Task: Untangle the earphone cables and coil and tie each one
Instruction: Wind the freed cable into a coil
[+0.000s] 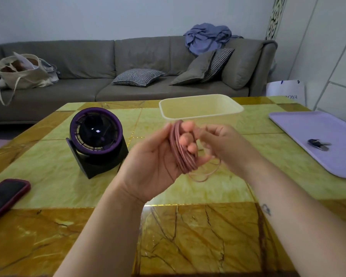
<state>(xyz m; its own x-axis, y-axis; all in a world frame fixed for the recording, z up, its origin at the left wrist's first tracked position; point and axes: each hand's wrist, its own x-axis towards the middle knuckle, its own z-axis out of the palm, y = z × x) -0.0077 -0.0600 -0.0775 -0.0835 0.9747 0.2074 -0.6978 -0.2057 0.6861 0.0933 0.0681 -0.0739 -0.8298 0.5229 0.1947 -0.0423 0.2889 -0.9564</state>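
Observation:
A pink earphone cable (181, 151) is wound in several loops around the fingers of my left hand (158, 162), held above the middle of the table. My right hand (218, 142) is just to its right, pinching the loose end of the same cable. A few slack loops (206, 174) hang below the two hands. A dark coiled earphone (318, 144) lies on the lilac tray (328, 156) at the right.
A cream plastic tub (200, 114) stands right behind my hands. A purple and black desk fan (96, 136) sits to the left, and a phone in a dark red case (4, 196) lies at the table's left edge. A grey sofa is beyond the table.

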